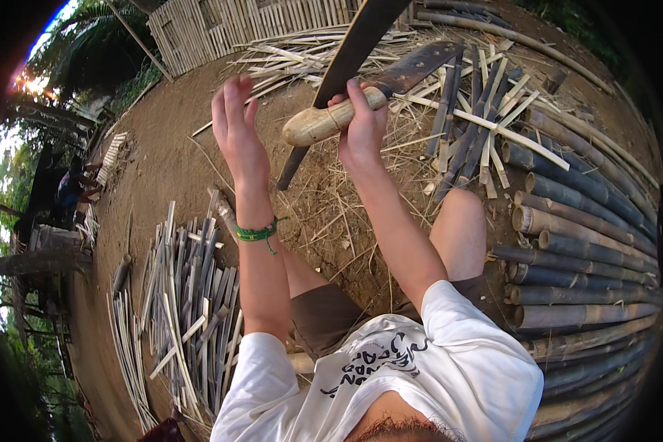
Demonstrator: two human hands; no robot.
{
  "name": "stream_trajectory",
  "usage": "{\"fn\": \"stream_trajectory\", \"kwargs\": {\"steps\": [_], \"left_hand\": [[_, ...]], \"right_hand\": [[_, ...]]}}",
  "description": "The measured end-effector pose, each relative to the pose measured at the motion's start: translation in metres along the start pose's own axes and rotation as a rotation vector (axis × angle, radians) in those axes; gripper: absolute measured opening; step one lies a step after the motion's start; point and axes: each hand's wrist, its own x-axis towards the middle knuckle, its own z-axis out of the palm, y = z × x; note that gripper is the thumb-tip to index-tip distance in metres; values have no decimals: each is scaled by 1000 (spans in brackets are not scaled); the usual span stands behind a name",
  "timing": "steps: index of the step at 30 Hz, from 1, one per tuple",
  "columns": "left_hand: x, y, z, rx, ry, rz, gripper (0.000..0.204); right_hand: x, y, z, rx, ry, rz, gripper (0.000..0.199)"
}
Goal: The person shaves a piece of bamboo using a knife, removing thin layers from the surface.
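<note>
My right hand [362,132] is closed round the pale wooden handle [324,124] of a machete. Its broad, rust-stained blade [423,65] points away to the far right. A long dark strip, seemingly split bamboo [357,50], slants past the handle, its lower end tapering below it. Whether my right fingers also grip this strip is hard to make out. My left hand [237,125] is raised to the left of the handle, open and touching nothing, with a green woven bracelet on the wrist.
Whole bamboo poles [578,317] lie stacked along my right side. Split bamboo strips lie piled at my left [188,309], and another heap [486,118] sits ahead to the right. A slatted bamboo fence [221,29] stands at the back. Shavings litter the dirt between my legs.
</note>
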Motion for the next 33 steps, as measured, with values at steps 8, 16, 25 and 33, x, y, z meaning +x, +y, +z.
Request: {"fn": "stream_trajectory", "kwargs": {"steps": [8,16,25,33], "left_hand": [[32,93,58,298,-155,439,20],[94,93,-14,205,179,498,23],[114,91,-71,129,243,462,27],[119,112,-100,274,-102,548,20]], "right_hand": [[-26,30,37,-40,-327,272,43],[-15,56,-90,-1297,-339,327,20],[-69,94,-269,-1779,-283,596,39],[-105,94,-232,-1350,-177,746,42]]}}
